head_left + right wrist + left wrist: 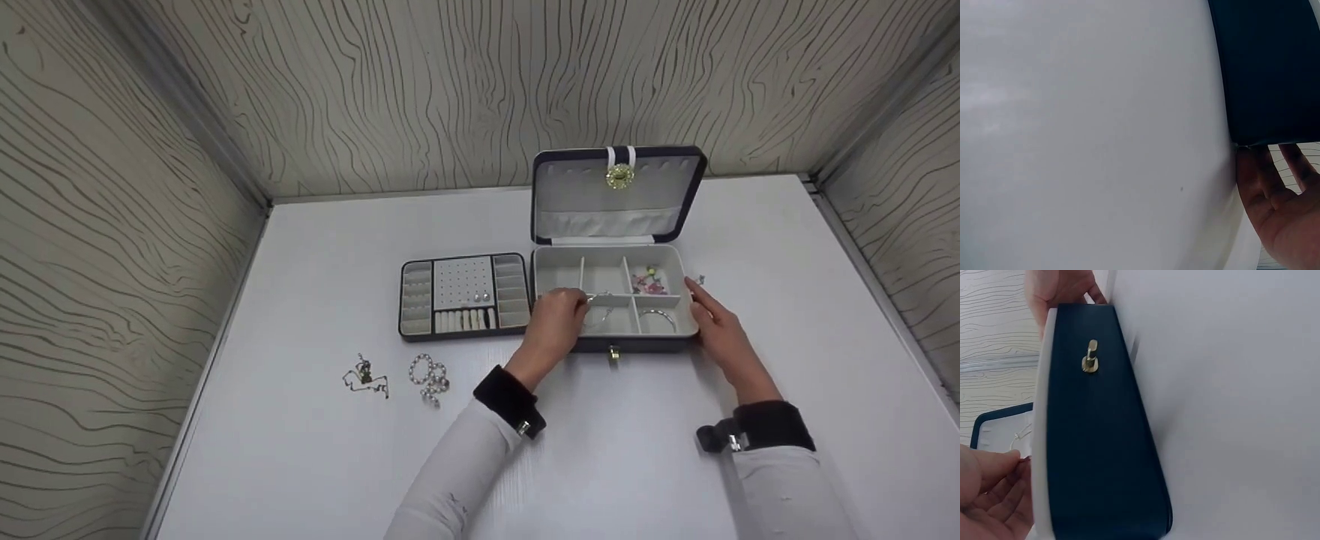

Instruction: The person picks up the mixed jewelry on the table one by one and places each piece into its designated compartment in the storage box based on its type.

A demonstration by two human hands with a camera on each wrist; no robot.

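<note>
My left hand is over the front left of an open dark blue jewelry box, its thumb and fingertips pinching a thin silver chain. Part of the chain hangs down into a front compartment; the left wrist view shows a short strand of it beyond the fingertips. My right hand rests against the box's right side, and its fingertips touch the end wall. A silver bangle lies in the front right compartment, and pink and yellow-green jewelry lies behind it.
Left of the box lies a compartment tray with pearl earrings and several rings. Nearer the front are a pearl string and a dark pendant necklace. The box lid stands raised. A small shiny piece lies right of the box.
</note>
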